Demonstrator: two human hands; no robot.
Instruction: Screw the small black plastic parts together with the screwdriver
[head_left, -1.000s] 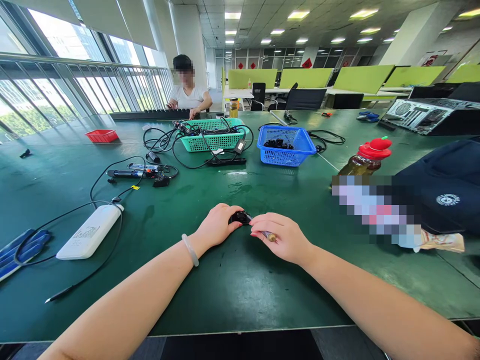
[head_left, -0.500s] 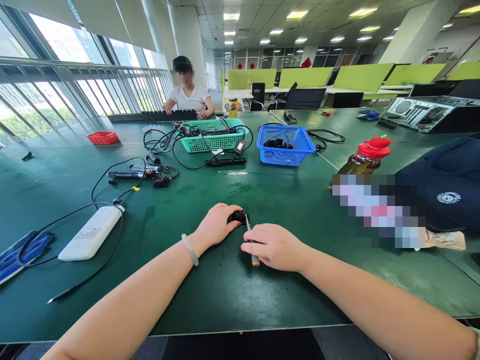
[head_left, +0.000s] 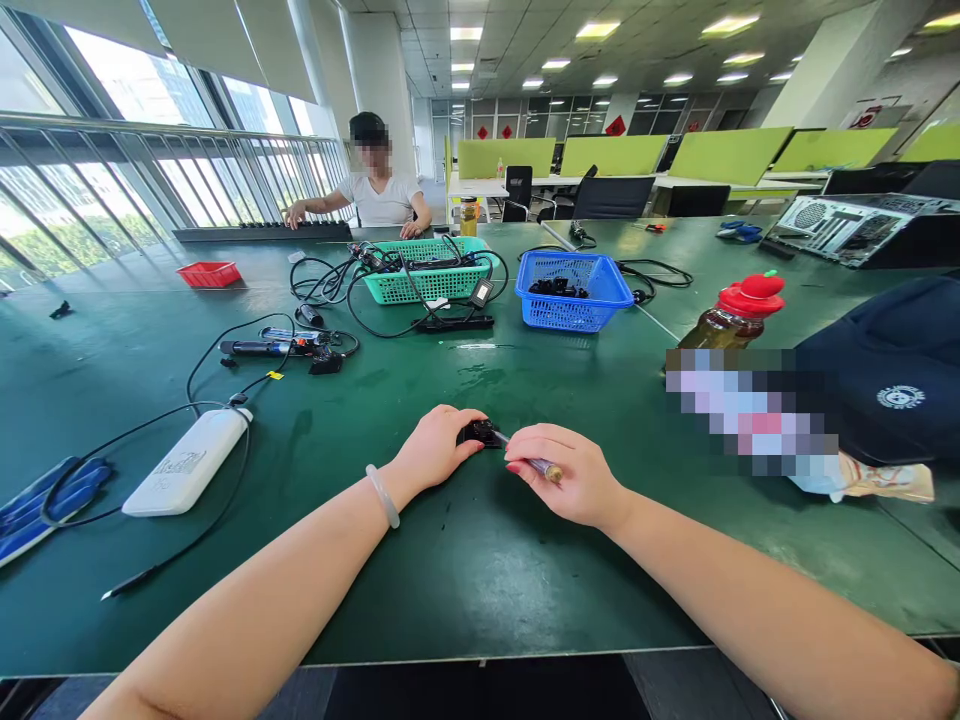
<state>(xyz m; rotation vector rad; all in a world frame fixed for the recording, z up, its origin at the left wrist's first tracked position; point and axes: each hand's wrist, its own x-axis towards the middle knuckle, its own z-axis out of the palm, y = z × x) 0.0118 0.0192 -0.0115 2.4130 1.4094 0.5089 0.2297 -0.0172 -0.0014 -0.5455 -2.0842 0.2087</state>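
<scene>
My left hand (head_left: 436, 447) is closed around a small black part (head_left: 480, 432), pressing it to the green table between thumb and fingers. Most of that part is hidden by the fingers. In my right hand (head_left: 574, 475) there is a slim screwdriver (head_left: 541, 466) with a shiny shaft and a tan round end. The screwdriver slants left, its tip at the right side of the black part. Whether the tip sits inside the part is too small to tell.
Ahead stand a green basket (head_left: 382, 287) with cables and a blue basket (head_left: 574, 312) holding black parts. To the left are a white power bank (head_left: 187, 465), cables and blue gloves (head_left: 56, 495). A red-lidded bottle (head_left: 724, 325) stands right. Across the table sits a person (head_left: 384, 200).
My right hand has swung the screwdriver from pointing toward me to slanting right, and moved slightly right. My left hand stays on the black part. The other person's arm reaches further left.
</scene>
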